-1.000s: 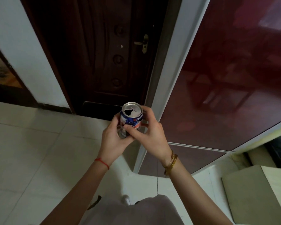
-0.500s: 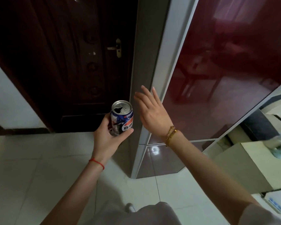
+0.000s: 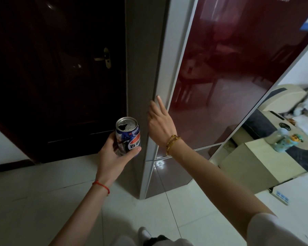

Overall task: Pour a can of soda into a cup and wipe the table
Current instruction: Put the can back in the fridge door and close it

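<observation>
Low in the frame's centre, the left hand (image 3: 112,155) grips an opened blue soda can (image 3: 128,137), held upright above the pale tiled floor (image 3: 43,201). Just right of it, the right hand (image 3: 161,125) reaches up with fingers straight, touching the white edge of the dark red refrigerator door (image 3: 229,77). Farther back at upper left stands a dark wooden door (image 3: 60,68).

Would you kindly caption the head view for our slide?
Left hand holds an opened soda can upright; right hand touches the red fridge door's edge.

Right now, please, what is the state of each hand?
Left hand: grips the opened soda can, upright.
Right hand: open, holds nothing, fingers straight at the white edge of the red refrigerator door.
</observation>
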Available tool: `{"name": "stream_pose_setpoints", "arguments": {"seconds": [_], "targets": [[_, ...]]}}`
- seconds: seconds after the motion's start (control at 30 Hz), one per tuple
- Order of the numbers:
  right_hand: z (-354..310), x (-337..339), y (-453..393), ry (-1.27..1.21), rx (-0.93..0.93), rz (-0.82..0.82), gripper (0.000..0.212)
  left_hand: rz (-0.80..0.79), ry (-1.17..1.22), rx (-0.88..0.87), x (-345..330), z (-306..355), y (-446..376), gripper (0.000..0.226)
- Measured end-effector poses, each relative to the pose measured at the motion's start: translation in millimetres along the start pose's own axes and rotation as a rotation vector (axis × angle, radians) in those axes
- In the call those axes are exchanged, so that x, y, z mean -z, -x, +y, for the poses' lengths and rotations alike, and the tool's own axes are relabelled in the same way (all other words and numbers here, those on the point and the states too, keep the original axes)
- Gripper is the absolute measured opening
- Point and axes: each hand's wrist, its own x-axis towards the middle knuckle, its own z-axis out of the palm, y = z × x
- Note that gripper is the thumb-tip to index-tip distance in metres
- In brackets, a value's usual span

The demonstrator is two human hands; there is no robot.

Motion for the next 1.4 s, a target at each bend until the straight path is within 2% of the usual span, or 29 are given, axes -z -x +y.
{"name": "stream_pose_setpoints", "arguments": {"seconds": [0.13,0.3,0.47,0.53,0.7,0.9,1.1,1.27,1.4], "targets": [[-2,1,-1,0.028,-0.005,-0.042,0.035,-0.023,0.005,0.014,-3,-4,-1,0.069],[-7,0,12,0.026,-0.027,-0.008,0.035,-0.056,0.007,0.012,-6,-4,2,0.074],[-4,1,65,0.021,-0.043,0.189,0.034,-0.099,-0.004,-0.017,-7,1,11,0.078],[-2,6,88,0.032,-0.051,0.201,0.032,-0.123,0.01,-0.031,-9,5,17,0.082],[5,17,134,0.02,-0.07,0.304,0.015,-0.19,0.002,-0.058,-22,8,36,0.062],[12,26,183,0.114,-0.158,0.467,0.017,-0.294,0.049,-0.041,-52,23,61,0.064],[28,29,246,0.249,-0.219,0.44,0.034,-0.432,0.055,-0.083,-81,35,88,0.069],[40,42,290,0.243,-0.352,0.486,0.021,-0.51,0.061,-0.113,-111,49,107,0.066],[53,58,327,0.235,-0.447,0.455,0.019,-0.589,0.065,-0.126,-137,61,127,0.062]]}}
